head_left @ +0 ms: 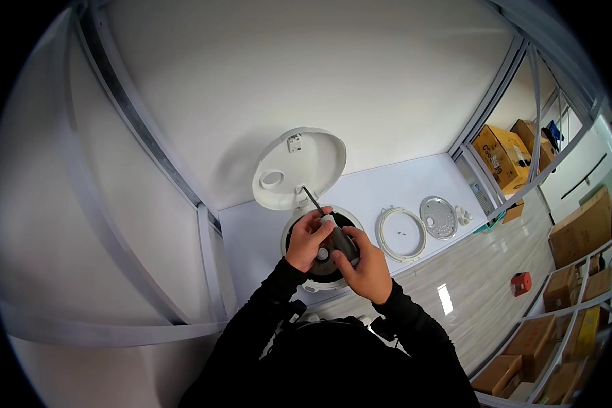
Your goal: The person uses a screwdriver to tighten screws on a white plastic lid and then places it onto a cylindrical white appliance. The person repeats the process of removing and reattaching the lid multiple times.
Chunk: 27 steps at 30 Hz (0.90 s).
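A white rice cooker (pixel 321 287) stands on the table with its lid shell (pixel 323 163) tipped up at the back. Its dark inside shows around my hands. Both hands hold a grey powered screwdriver (pixel 343 243) above the cooker's opening. The fingers of my left hand (pixel 304 243) close around its front end, while my right hand (pixel 370 269) grips the rear of its body. Its long, thin bit points up and away at the hinge (pixel 302 198) at the lid's lower edge. Whether the tip touches a screw there is too small to tell.
To the right on the white table (pixel 381 178) lie a white ring (pixel 381 234), small screws (pixel 402 233) inside it, a perforated metal disc (pixel 439 218) and small white parts (pixel 464 216). Metal posts frame the table. Shelves of cardboard boxes (pixel 523 340) and a red object (pixel 521 283) are farther right.
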Motion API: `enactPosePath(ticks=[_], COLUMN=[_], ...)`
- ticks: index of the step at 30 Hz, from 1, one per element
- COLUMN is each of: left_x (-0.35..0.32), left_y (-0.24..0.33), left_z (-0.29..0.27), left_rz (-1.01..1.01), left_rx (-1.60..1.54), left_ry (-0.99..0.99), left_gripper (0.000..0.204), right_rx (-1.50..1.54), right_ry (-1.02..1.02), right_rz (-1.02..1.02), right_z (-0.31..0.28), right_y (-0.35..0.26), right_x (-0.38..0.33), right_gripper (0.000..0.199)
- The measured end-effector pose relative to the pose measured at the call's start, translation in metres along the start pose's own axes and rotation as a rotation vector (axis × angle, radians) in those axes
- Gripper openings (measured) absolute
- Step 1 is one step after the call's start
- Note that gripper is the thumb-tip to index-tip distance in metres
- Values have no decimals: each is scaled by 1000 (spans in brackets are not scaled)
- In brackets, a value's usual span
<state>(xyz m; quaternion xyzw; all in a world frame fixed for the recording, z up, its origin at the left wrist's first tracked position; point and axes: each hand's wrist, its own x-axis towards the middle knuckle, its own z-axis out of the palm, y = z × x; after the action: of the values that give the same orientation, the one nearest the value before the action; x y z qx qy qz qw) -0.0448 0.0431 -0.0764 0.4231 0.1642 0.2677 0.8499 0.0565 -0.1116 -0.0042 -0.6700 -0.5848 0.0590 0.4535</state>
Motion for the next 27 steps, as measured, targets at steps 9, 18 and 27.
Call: enactPosePath(ticks=[9, 18, 27], left_x=[-5, -2, -8], left_y=[7, -3, 7], left_z=[14, 0, 13], left_rz=[58, 69, 64], left_rx=[-166, -116, -177], left_ry=[-6, 47, -10], left_gripper=[39, 39, 38], right_rx=[883, 150, 726], right_ry=[-119, -64, -91], right_rz=[683, 180, 623], right_z=[-12, -23, -21], right_y=[-4, -16, -14], right_x=[8, 7, 8], right_gripper=[40, 43, 40])
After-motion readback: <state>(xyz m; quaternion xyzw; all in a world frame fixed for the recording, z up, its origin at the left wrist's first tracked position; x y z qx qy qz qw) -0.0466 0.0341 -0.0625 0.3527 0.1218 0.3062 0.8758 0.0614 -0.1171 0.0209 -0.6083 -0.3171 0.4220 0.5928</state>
